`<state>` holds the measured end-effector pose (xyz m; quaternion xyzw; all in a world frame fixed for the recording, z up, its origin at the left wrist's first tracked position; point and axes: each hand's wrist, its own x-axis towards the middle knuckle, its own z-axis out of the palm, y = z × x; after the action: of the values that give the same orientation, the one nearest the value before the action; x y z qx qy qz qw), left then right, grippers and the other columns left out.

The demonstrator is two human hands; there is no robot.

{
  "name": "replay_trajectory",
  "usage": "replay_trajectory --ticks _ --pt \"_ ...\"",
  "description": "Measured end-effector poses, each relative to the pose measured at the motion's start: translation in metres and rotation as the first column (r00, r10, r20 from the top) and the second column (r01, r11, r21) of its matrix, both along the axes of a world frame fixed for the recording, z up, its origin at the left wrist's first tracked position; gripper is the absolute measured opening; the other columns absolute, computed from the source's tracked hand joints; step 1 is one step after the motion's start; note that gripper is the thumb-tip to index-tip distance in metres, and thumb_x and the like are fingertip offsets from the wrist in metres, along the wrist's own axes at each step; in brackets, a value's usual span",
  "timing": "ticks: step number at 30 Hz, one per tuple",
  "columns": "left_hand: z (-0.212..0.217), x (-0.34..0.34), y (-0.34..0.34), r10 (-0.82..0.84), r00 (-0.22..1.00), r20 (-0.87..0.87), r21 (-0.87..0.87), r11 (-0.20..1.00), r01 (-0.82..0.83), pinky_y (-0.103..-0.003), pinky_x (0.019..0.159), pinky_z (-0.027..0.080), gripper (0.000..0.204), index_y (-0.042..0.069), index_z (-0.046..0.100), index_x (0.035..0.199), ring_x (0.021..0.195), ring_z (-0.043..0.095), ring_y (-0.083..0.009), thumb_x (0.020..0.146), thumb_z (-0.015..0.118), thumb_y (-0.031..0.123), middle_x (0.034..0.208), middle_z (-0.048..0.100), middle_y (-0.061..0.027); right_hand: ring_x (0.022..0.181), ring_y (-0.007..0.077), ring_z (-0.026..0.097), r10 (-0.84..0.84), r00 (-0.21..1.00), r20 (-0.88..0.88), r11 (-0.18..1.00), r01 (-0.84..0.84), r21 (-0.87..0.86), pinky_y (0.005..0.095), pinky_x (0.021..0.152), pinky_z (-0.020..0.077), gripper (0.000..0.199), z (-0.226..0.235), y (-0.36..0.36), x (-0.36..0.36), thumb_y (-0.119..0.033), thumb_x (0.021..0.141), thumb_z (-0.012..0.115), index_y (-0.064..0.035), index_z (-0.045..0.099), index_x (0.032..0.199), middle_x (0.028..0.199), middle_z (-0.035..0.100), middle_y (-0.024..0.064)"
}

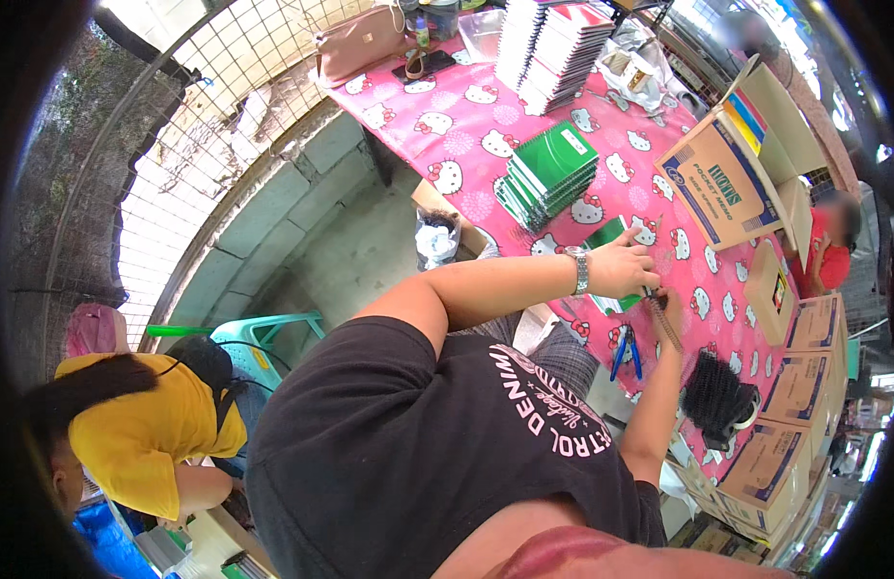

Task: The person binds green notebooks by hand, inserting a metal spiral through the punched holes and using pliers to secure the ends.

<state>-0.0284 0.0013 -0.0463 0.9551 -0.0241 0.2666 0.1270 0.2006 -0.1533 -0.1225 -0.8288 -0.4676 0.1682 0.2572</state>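
Observation:
My left hand (623, 270), a watch on its wrist, presses down on and grips a green notebook (606, 237) lying on the pink patterned tablecloth (466, 135). My right hand (673, 305) is just beside it, fingers closed on a thin dark spiral binding coil (665, 323) at the notebook's edge. A stack of green notebooks (548, 174) sits a little further along the table. Blue-handled pliers (626, 353) lie near my right forearm.
A bundle of black coils (717, 396) lies near the cardboard boxes (785, 434). Taller stacks of notebooks (553, 48), a pink handbag (360, 43) and an open box (717, 183) stand beyond. A person in yellow (148, 434) sits lower left, another in red (833, 256) at right.

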Motion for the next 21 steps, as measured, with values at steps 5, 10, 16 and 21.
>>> replay_trajectory --ticks 5,10,16,21 --pt "-0.008 0.002 0.000 0.055 0.998 0.026 -0.003 0.998 -0.055 -0.076 0.105 0.014 0.027 0.024 0.062 0.105 0.115 0.051 -0.0226 0.084 0.065 0.040 0.103 0.059 0.0006 0.115 0.0191 0.053 0.062 0.752 -0.656 0.933 0.190 0.307 0.0333 0.100 0.0399 0.052 0.053 -0.010 0.000 -0.020 0.079 0.063 -0.0041 0.056 0.127 0.122 0.058 0.0087" --pt "-0.001 -0.011 0.000 0.258 0.964 -0.060 -0.036 0.965 -0.261 -0.082 0.097 0.019 0.034 0.021 0.065 0.104 0.118 0.050 -0.0249 0.079 0.068 0.045 0.104 0.058 -0.0012 0.123 0.0267 0.051 0.601 0.233 -0.765 0.795 -0.071 0.603 0.0395 0.108 0.0350 0.056 0.107 0.001 -0.055 -0.026 0.075 0.062 -0.0029 0.058 0.126 0.130 0.056 0.0167" --pt "0.003 -0.010 0.003 0.246 0.969 0.032 -0.075 0.967 -0.243 -0.062 0.093 0.035 0.041 0.018 0.066 0.096 0.105 0.054 -0.0210 0.071 0.076 0.048 0.098 0.060 0.0012 0.122 0.0293 0.053 0.543 0.360 -0.759 0.837 -0.149 0.527 0.0424 0.107 0.0364 0.052 0.109 0.005 -0.053 -0.027 0.073 0.063 -0.0040 0.064 0.120 0.132 0.056 0.0172" --pt "0.004 -0.006 0.009 0.217 0.975 0.047 -0.135 0.969 -0.209 -0.052 0.088 0.036 0.044 0.016 0.066 0.093 0.104 0.054 -0.0229 0.068 0.079 0.049 0.097 0.059 -0.0011 0.118 0.0261 0.055 0.546 0.359 -0.757 0.817 -0.031 0.575 0.0393 0.105 0.0378 0.045 0.110 0.003 -0.048 -0.021 0.072 0.063 -0.0065 0.067 0.114 0.130 0.058 0.0123"
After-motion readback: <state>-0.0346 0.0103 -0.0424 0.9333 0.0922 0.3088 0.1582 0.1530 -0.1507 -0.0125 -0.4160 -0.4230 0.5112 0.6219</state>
